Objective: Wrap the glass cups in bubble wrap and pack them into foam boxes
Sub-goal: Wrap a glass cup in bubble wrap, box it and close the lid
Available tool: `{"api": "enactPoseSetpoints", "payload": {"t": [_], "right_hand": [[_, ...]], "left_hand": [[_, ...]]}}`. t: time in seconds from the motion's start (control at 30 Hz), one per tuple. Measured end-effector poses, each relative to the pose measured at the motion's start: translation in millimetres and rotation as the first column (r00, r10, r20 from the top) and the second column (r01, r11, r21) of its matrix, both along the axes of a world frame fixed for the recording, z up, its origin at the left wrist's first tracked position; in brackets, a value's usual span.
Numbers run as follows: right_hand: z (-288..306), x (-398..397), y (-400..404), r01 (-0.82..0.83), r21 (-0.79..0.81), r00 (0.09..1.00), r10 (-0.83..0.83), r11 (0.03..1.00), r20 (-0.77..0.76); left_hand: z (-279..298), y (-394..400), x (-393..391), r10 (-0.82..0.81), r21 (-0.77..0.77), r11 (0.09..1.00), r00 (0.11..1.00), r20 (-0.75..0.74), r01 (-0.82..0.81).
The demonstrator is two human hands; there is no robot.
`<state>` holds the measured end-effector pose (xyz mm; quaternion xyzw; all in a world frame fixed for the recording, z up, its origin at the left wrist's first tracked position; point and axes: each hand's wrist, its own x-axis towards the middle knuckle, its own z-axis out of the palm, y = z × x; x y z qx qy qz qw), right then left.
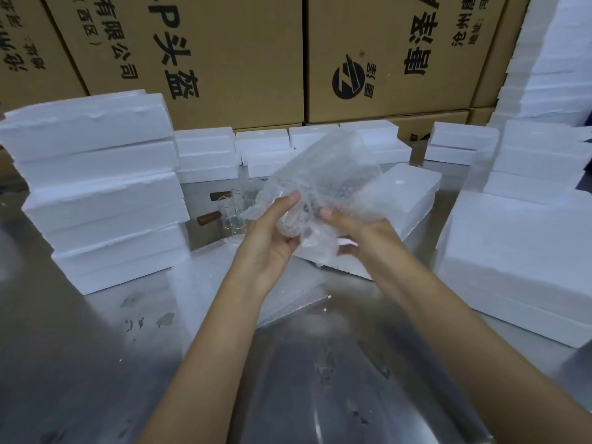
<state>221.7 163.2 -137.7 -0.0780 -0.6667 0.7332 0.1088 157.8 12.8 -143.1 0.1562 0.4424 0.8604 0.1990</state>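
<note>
Both hands hold a clear bubble wrap sheet (323,184) up above the steel table (96,363), rolled around something I can only dimly make out as glass. My left hand (272,232) grips the bundle's lower left with thumb on top. My right hand (355,229) pinches its lower right side. Behind the left hand stand two bare glass cups (235,209) with brown wooden handles (209,217). A foam box (407,193) lies tilted just behind the bundle. More bubble wrap sheets (211,277) lie flat under my forearms.
Stacks of white foam boxes rise at the left (96,187), along the back (208,155) and at the right (519,251). Large brown cardboard cartons (240,59) form a wall behind. The near table surface is shiny metal.
</note>
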Motion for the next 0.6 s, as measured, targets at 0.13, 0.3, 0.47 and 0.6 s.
{"api": "enactPoseSetpoints", "payload": {"t": [0.13, 0.3, 0.47, 0.6], "right_hand": [[9, -11, 15, 0.121, -0.056, 0.992, -0.123, 0.991, -0.025], [17, -9, 28, 0.241, 0.159, 0.969, -0.229, 0.957, -0.086], [11, -3, 28, 0.295, 0.553, 0.955, -0.268, 0.779, -0.131], [-2, 4, 25, 0.278, 0.726, 0.955, -0.263, 0.629, -0.138]], "left_hand": [[0, -11, -7, -0.062, -0.165, 0.985, 0.997, -0.052, 0.053], [0, -4, 5, -0.180, -0.556, 0.831, 0.943, -0.280, -0.006], [2, 5, 18, -0.358, -0.711, 0.703, 0.868, -0.344, 0.009], [1, 4, 20, -0.369, -0.726, 0.687, 0.867, -0.335, 0.012]]}}
